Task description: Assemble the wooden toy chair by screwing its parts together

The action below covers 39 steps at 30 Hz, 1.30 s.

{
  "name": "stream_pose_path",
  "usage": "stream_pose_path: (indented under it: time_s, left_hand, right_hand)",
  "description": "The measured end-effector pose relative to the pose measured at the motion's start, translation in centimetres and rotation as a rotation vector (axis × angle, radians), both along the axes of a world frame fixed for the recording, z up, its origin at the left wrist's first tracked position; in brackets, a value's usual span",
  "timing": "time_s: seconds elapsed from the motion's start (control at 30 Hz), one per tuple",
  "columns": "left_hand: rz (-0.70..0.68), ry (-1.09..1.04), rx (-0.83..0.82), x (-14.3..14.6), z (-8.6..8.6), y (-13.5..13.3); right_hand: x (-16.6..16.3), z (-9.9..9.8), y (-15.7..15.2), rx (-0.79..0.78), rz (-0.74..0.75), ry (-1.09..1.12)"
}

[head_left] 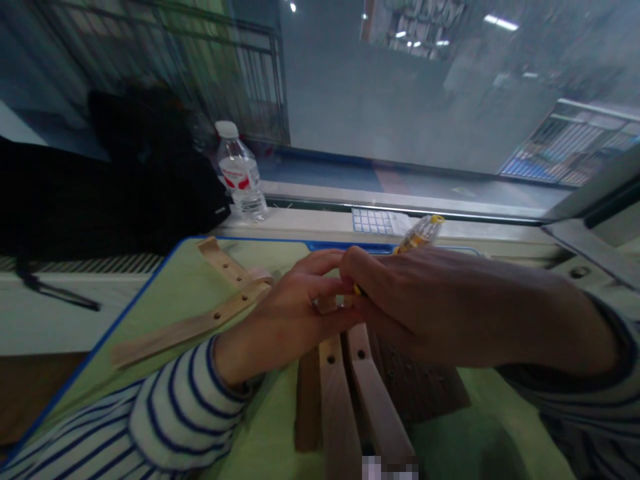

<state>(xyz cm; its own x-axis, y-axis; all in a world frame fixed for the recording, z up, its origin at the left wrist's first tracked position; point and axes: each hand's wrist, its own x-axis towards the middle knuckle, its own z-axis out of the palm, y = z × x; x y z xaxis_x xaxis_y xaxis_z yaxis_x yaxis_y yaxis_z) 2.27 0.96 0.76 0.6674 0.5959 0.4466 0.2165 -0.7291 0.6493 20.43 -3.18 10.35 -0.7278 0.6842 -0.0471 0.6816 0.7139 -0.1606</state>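
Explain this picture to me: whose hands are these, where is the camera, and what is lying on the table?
There is no machine here. One camera sits on a person's head and looks down at their own bare hands, so the striped sleeves are theirs. The left hand pinches a small wooden piece. The right hand is closed on a tool with a clear yellow handle; its tip is hidden. Below the hands stand wooden slats with holes. Two thinner strips lie to the left on a green mat. On the sill behind are a bottle and a black bag.
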Motion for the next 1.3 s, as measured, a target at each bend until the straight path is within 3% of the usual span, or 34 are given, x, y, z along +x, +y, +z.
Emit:
stream_pose_path:
  time_s: [0.33,0.5,1.03,1.3]
  left_hand:
    - [0.045,-0.091,0.047,0.8,-0.5,-0.2]
    - [0.095,-0.029,0.089,0.5,-1.2,-0.2]
    - [0.091,0.009,0.109,0.3,-1.6,-0.4]
    - [0.223,-0.104,0.204,1.1,-1.1,-1.4]
  right_hand:
    - [1.9,-1.3,-0.7,0.157,-0.094,0.248]
    - [2.0,-1.2,-0.2,0.099,0.015,0.292]
    - [1.2,-2.0,0.3,0.103,-0.032,0.300]
    - [1.4,-1.8,0.0,0.070,0.020,0.334]
